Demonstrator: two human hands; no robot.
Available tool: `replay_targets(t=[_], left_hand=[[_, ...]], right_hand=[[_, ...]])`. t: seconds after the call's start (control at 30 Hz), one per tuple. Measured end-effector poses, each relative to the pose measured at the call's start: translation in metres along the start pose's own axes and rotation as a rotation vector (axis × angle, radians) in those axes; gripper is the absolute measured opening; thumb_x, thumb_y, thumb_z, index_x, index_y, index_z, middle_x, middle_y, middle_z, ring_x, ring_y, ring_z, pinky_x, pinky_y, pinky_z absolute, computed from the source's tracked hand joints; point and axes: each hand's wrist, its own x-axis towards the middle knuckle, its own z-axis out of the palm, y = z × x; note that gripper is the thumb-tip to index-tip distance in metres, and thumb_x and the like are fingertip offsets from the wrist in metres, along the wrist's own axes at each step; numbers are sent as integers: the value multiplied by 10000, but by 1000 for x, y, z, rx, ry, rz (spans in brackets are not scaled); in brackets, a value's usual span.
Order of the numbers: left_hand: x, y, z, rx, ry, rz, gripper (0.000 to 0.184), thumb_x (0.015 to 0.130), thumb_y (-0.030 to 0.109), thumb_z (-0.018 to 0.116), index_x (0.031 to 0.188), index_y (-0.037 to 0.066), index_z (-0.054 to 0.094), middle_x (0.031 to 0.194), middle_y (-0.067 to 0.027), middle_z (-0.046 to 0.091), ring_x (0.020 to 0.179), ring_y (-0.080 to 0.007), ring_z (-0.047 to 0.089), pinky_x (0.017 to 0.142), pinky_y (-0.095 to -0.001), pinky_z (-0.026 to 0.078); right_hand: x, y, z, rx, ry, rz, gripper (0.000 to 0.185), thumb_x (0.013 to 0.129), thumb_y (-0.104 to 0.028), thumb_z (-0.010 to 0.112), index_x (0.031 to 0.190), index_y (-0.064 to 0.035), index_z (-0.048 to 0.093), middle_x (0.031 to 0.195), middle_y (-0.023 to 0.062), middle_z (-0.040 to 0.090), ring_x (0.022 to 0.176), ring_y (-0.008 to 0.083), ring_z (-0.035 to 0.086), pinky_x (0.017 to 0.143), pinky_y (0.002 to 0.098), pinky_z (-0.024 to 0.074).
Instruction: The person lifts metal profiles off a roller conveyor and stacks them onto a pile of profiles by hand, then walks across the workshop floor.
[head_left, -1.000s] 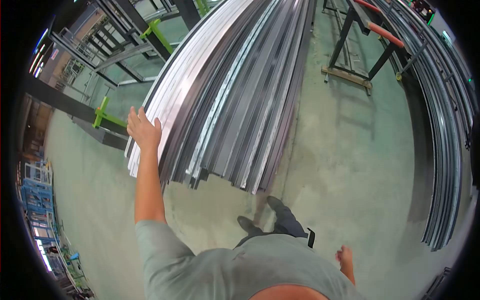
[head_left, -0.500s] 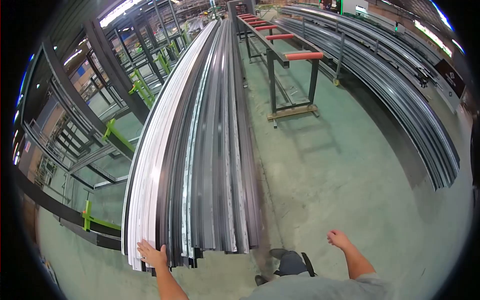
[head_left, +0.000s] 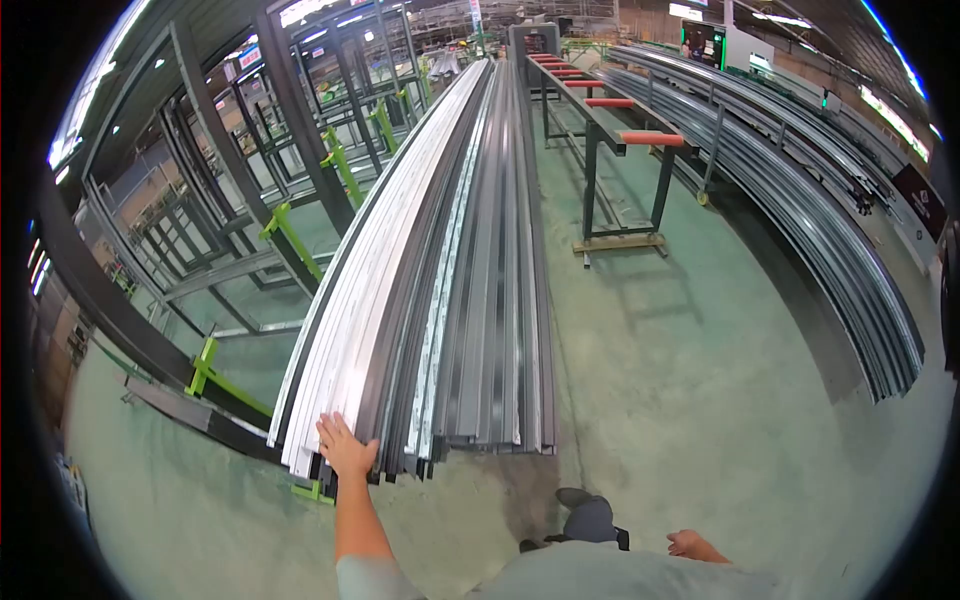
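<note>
Long metal profiles (head_left: 495, 300) lie side by side in a wide stack that runs away from me, white ones (head_left: 365, 290) on the left and grey ones on the right. My left hand (head_left: 347, 446) rests with spread fingers at the near end of the white profiles, palm down, holding nothing. Low at the right, my right hand (head_left: 688, 544) hangs in front of my body over the floor, away from the stack. Its fingers look partly curled; whether anything is in them cannot be made out.
Dark upright frames with green brackets (head_left: 205, 370) stand left of the stack. To the right is a roller stand (head_left: 590, 190) with red rollers (head_left: 650, 138). Farther right, more long profiles (head_left: 800, 220) lie on a rack. My shoes (head_left: 573, 497) are on the green floor.
The view has tilted up from the near ends to the far hall, then swung slightly left. My left hand remains by the white profiles' ends; my right hand is lower than half a second ago.
</note>
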Motion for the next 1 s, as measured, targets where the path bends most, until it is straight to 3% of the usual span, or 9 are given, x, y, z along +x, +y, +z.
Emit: replay_targets(t=[0.13, 0.27, 0.33, 0.43, 0.5, 0.6, 0.7, 0.8, 1.0], left_hand=[[-2, -7, -4, -61, -23, 8, 1042, 655, 427, 733, 1472, 67, 195, 1541, -181, 104, 1427, -346, 79, 1080, -544, 236], [4, -26, -9, -120, -97, 87, 1007, 654, 297, 754, 1474, 110, 201, 1547, -147, 109, 1429, -324, 91, 1067, -554, 272], [1, -31, -12, -63, -119, 92, 995, 658, 254, 750, 1474, 113, 197, 1549, -143, 105, 1431, -322, 86, 1075, -564, 250], [-19, -30, -10, 80, -94, 63, 986, 675, 216, 734, 1480, 121, 173, 1554, -136, 83, 1435, -318, 70, 1082, -580, 218], [-18, -22, -5, 147, -71, 49, 989, 687, 204, 724, 1487, 126, 147, 1558, -129, 58, 1437, -315, 58, 1086, -586, 199], [-20, -17, -11, 136, -142, 4, 993, 707, 169, 703, 1497, 134, 102, 1566, -112, 0, 1440, -310, 38, 1092, -587, 175], [-21, -20, -15, 88, -117, 39, 1030, 668, 150, 760, 1488, 126, 137, 1562, -113, 29, 1433, -312, 78, 1015, -530, 360], [-21, -25, -12, 69, -78, 68, 1062, 631, 135, 790, 1482, 132, 155, 1556, -115, 57, 1426, -317, 108, 945, -477, 446], [-14, -23, 5, -2, 62, -82, 1043, 609, 112, 799, 1462, 139, 200, 1540, -134, 97, 1419, -333, 123, 941, -476, 456]], right_hand=[[-40, 19, 36, -58, 60, -222, 351, 895, -299, 549, 1028, 25, 562, 902, 166, 651, 680, 260, 649, 548, 383, 532], [-135, -26, 67, 64, 164, -63, 400, 854, -313, 583, 1139, -32, 580, 1014, 175, 652, 893, 309, 633, 767, 402, 492], [-141, -19, 72, 50, 157, -66, 399, 855, -315, 580, 1141, -37, 579, 1011, 172, 651, 895, 304, 631, 775, 405, 494], [-71, 37, 69, 109, 96, -180, 350, 895, -296, 542, 1044, 21, 555, 898, 161, 646, 699, 257, 645, 570, 395, 536], [-51, 45, 73, 415, 153, 66, 350, 893, -293, 540, 1053, 18, 554, 905, 160, 648, 714, 254, 648, 579, 403, 539], [-59, 49, 64, 359, 149, 22, 366, 886, -294, 549, 1074, 19, 554, 926, 167, 653, 696, 254, 656, 560, 388, 545], [-59, 42, 52, 284, 144, 0, 371, 882, -295, 549, 1061, 30, 558, 920, 174, 654, 661, 250, 654, 536, 367, 545], [-45, 37, 39, 282, 136, -13, 373, 878, -290, 548, 1051, 40, 563, 915, 178, 655, 648, 248, 652, 529, 356, 545], [-44, 2, 23, 324, 217, -87, 353, 886, -272, 547, 1073, 27, 548, 940, 175, 643, 701, 251, 649, 562, 370, 541]])
